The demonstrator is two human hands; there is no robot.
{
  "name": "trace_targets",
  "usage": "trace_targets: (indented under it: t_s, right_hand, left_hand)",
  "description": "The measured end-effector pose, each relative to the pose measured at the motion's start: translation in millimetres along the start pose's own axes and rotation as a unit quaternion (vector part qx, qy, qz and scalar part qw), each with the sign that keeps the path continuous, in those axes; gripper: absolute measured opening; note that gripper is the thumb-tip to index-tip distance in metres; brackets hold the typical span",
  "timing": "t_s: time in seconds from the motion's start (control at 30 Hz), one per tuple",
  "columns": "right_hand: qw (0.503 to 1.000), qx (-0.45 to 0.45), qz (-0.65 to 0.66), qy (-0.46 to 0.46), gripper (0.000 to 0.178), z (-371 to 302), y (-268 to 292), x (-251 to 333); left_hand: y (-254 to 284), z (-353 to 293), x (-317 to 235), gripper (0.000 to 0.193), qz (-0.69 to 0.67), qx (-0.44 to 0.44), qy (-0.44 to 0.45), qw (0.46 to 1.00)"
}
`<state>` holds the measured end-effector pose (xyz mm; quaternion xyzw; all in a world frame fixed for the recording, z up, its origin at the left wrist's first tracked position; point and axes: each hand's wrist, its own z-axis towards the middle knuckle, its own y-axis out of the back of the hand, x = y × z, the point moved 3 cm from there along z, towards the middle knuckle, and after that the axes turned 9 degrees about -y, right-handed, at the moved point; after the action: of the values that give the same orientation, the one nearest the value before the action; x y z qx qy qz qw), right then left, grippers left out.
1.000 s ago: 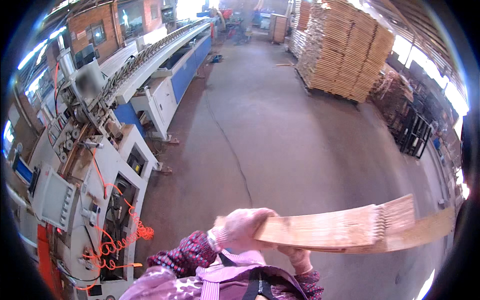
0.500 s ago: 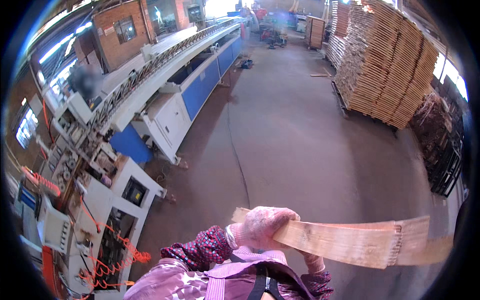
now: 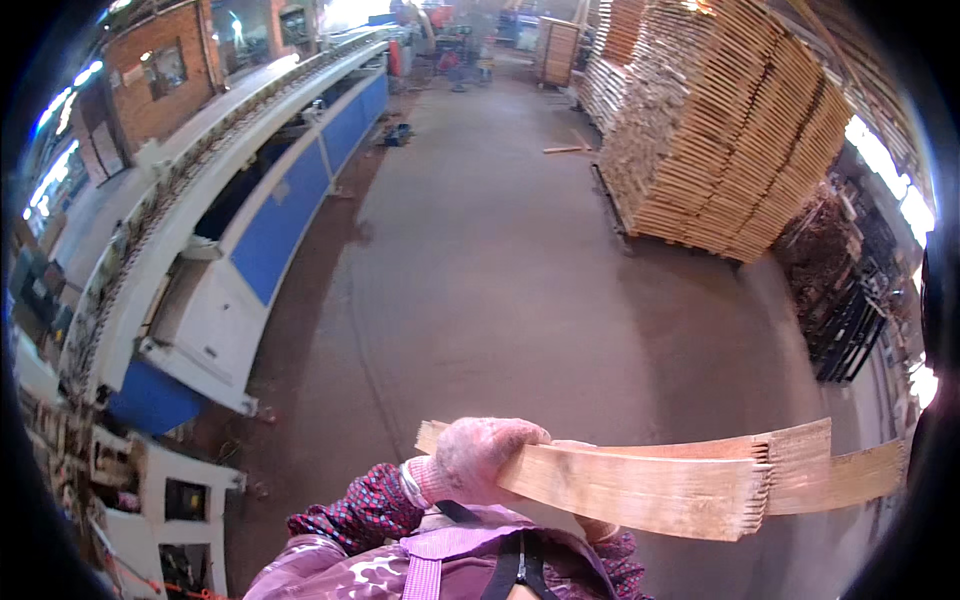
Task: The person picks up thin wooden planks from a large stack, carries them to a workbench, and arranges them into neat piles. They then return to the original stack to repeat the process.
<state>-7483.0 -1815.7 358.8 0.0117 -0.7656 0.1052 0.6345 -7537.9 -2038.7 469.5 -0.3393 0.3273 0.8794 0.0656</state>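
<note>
My left hand [image 3: 480,460], in a pinkish knit work glove, is wrapped round the left part of a small bundle of wooden boards [image 3: 640,490]. The boards are thin and pale, held roughly level across my front and slightly fanned at the right. Comb-like notches show at the right end of the nearest board. My right hand [image 3: 597,528], gloved too, comes up from below against the boards; they hide most of it and its fingers. Patterned sleeves cover both forearms.
A long white and blue machine [image 3: 290,215] with a conveyor runs along the left. A tall stack of wooden boards [image 3: 740,130] stands at the right, with dark metal racks [image 3: 848,335] nearer. Loose strips [image 3: 567,150] lie on the concrete floor [image 3: 500,300]; a cable crosses it.
My view has turned and moved forward, so the machine sits further left and its near end is partly out of view. Both hands keep the boards, which appear slightly further left.
</note>
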Motion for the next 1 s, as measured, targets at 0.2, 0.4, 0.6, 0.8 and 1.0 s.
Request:
trace_targets:
  t_s: [0.2,0.4,0.6,0.8,1.0]
  right_hand:
    - [0.993,-0.045,0.103,-0.033,0.052,137,35,59]
    - [0.99,-0.078,0.114,-0.004,0.055,320,64,71]
    - [0.996,-0.036,0.066,0.038,0.035,529,69,133]
    - [0.97,0.147,0.188,0.039,0.046,715,88,145]
    - [0.997,0.073,0.007,0.002,0.06,881,104,98]
  left_hand:
    - [50,128,114,0.063,-0.017,0.026,-0.038,0.999]
    - [90,217,261,0.062,0.013,0.026,-0.065,0.997]
    - [169,309,392,0.064,0.071,0.03,0.029,0.997]
    - [258,390,507,0.062,0.109,-0.013,0.063,0.992]
    - [321,451,660,0.058,0.094,-0.015,0.1,0.99]
